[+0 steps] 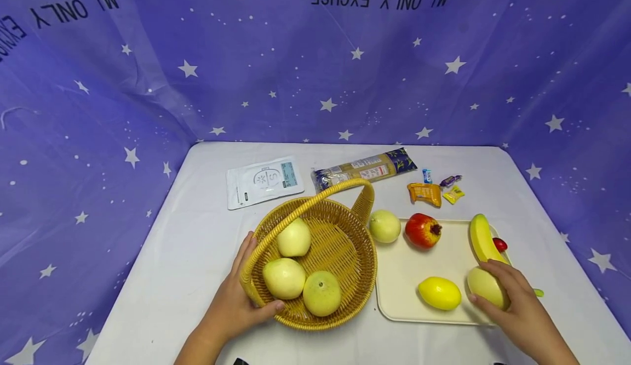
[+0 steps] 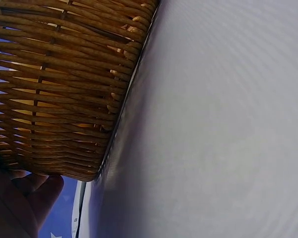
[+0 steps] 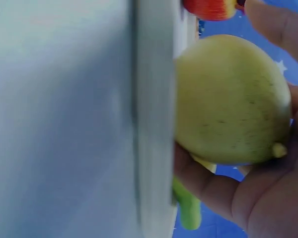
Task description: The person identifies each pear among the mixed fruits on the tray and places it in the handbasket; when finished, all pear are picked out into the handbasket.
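My left hand grips the left side of a woven wicker basket, its thumb at the rim; the left wrist view shows the basket's side close up. Three pale green-yellow round fruits lie in the basket. On the right, my right hand holds a similar pale round fruit at the tray's right front, thumb on one side and fingers on the other. In the right wrist view this fruit has a small stem nub and dark flecks. Just left of it lies a lemon.
The cream tray also bears a pomegranate, a banana and another pale fruit at its left edge. A small red item sits by the banana. Behind lie a white pouch, a noodle packet and several wrapped sweets.
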Motion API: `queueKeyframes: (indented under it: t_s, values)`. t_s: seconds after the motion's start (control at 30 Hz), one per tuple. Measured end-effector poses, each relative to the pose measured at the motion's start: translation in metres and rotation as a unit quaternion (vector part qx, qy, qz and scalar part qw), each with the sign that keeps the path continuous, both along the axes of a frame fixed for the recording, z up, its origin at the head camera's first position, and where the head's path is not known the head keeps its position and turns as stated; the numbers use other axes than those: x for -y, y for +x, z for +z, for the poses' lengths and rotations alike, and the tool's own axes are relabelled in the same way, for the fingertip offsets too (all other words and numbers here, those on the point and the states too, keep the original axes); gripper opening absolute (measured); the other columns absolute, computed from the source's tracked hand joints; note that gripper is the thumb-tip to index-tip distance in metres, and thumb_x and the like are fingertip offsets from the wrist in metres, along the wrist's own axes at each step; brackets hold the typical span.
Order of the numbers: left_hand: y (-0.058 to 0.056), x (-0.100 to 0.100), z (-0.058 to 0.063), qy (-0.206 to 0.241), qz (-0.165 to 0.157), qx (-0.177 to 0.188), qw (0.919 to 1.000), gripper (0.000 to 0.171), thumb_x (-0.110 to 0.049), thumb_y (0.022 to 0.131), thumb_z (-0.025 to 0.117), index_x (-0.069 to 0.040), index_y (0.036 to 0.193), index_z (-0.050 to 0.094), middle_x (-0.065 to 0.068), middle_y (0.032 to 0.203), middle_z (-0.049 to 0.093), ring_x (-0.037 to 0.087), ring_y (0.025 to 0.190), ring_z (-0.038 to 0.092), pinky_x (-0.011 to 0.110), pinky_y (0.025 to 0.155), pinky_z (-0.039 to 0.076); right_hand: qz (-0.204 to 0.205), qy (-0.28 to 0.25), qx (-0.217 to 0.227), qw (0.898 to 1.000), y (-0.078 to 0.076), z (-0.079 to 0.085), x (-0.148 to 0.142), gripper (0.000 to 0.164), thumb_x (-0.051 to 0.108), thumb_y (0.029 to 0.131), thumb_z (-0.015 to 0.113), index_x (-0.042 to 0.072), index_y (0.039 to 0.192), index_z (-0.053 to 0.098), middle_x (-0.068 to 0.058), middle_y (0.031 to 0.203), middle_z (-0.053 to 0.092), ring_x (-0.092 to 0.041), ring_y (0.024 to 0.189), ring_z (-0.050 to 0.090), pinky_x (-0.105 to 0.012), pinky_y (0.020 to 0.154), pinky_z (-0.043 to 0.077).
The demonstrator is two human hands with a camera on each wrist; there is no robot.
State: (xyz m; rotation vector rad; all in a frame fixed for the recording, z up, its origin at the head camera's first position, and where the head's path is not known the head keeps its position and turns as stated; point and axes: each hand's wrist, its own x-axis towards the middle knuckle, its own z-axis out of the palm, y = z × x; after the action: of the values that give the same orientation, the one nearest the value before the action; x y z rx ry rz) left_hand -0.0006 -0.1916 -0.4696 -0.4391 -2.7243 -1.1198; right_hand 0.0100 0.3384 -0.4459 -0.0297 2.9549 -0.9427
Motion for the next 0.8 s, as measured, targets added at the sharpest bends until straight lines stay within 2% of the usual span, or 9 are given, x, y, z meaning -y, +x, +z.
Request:
queueKeyframes:
  t_s: [0.23,0.3,0.33,0.4,0.47,0.53,0.63,0.7,0.8]
  values:
    - [0.0,0.0,0.001,0.003,-0.002,0.005,1.0,0.133,-0.051,0.057,0.089,-0.014,0.157,0.009,-0.001,0.162,0.004,0.023,0.145,0.017,0.019,0.113,0.014,-0.007,0.006,-0.051,0.999,0.001,-0.004,-0.001,0.067,0.03,0.084,0.076,0.014,0.142,0.046,-0.023,0.14,0.038,-0.053,0.119,0.038,-0.076,0.094,0.025]
    - [0.0,0.0,0.0,0.001,-0.002,0.006,1.0,0.133,-0.052,0.057,0.088,-0.014,0.157,0.008,-0.001,0.162,0.003,0.023,0.145,0.017,0.02,0.113,0.014,-0.019,0.007,-0.06,0.998,0.002,0.0,0.001,0.067,0.031,0.083,0.077,0.017,0.142,0.047,-0.02,0.14,0.041,-0.048,0.118,0.04,-0.059,0.109,0.026]
    - [0.0,0.0,0.0,0.0,-0.002,0.005,1.0,0.133,-0.052,0.058,0.088,-0.014,0.157,0.008,-0.001,0.162,0.003,0.023,0.145,0.017,0.02,0.113,0.014,-0.027,0.007,-0.067,0.997,0.002,0.002,0.002,0.068,0.032,0.082,0.078,0.018,0.142,0.048,-0.018,0.139,0.042,-0.045,0.118,0.041,-0.045,0.112,0.027]
    - [0.0,0.0,-0.001,0.0,-0.002,0.004,1.0,0.133,-0.051,0.057,0.089,-0.014,0.157,0.008,-0.001,0.162,0.003,0.022,0.145,0.017,0.021,0.113,0.014,-0.041,0.002,-0.085,0.996,0.0,0.009,0.006,0.067,0.031,0.081,0.079,0.023,0.141,0.05,-0.013,0.138,0.045,-0.036,0.117,0.041,-0.017,0.104,0.026]
    - [0.0,0.0,-0.001,-0.003,-0.001,0.004,1.0,0.133,-0.051,0.057,0.089,-0.015,0.157,0.008,-0.001,0.162,0.003,0.022,0.145,0.017,0.021,0.113,0.015,-0.044,-0.011,-0.112,0.993,-0.004,0.018,0.011,0.068,0.027,0.078,0.082,0.025,0.139,0.052,-0.009,0.137,0.047,-0.024,0.118,0.041,-0.002,0.088,0.02]
    - [0.0,0.0,-0.001,-0.003,0.0,0.004,1.0,0.133,-0.051,0.057,0.089,-0.016,0.157,0.007,-0.001,0.162,0.003,0.022,0.145,0.018,0.021,0.113,0.015,-0.035,-0.025,-0.134,0.99,-0.011,0.03,0.019,0.069,0.023,0.076,0.084,0.027,0.137,0.054,-0.005,0.136,0.047,-0.011,0.119,0.04,0.0,0.083,0.023]
    - [0.001,0.0,-0.001,-0.003,0.002,0.007,1.0,0.134,-0.051,0.057,0.089,-0.018,0.157,0.006,-0.002,0.162,0.003,0.022,0.145,0.018,0.023,0.113,0.016,0.007,-0.048,-0.158,0.986,-0.022,0.049,0.036,0.071,0.015,0.072,0.086,0.028,0.135,0.056,-0.001,0.135,0.049,0.002,0.119,0.038,0.001,0.085,0.027]
    - [0.001,0.0,-0.001,-0.003,0.002,0.007,1.0,0.133,-0.051,0.058,0.089,-0.019,0.157,0.006,-0.002,0.162,0.003,0.022,0.145,0.019,0.024,0.113,0.017,0.048,-0.059,-0.168,0.983,-0.03,0.063,0.05,0.072,0.012,0.07,0.087,0.026,0.134,0.057,0.002,0.135,0.05,0.001,0.12,0.039,-0.001,0.086,0.031]
    - [0.001,0.0,0.0,-0.003,0.001,0.007,1.0,0.133,-0.05,0.058,0.089,-0.02,0.157,0.006,-0.002,0.162,0.003,0.022,0.145,0.018,0.025,0.113,0.017,0.124,-0.074,-0.176,0.974,-0.043,0.081,0.076,0.072,0.011,0.07,0.087,0.023,0.134,0.057,0.003,0.136,0.05,-0.008,0.124,0.043,-0.008,0.088,0.039]
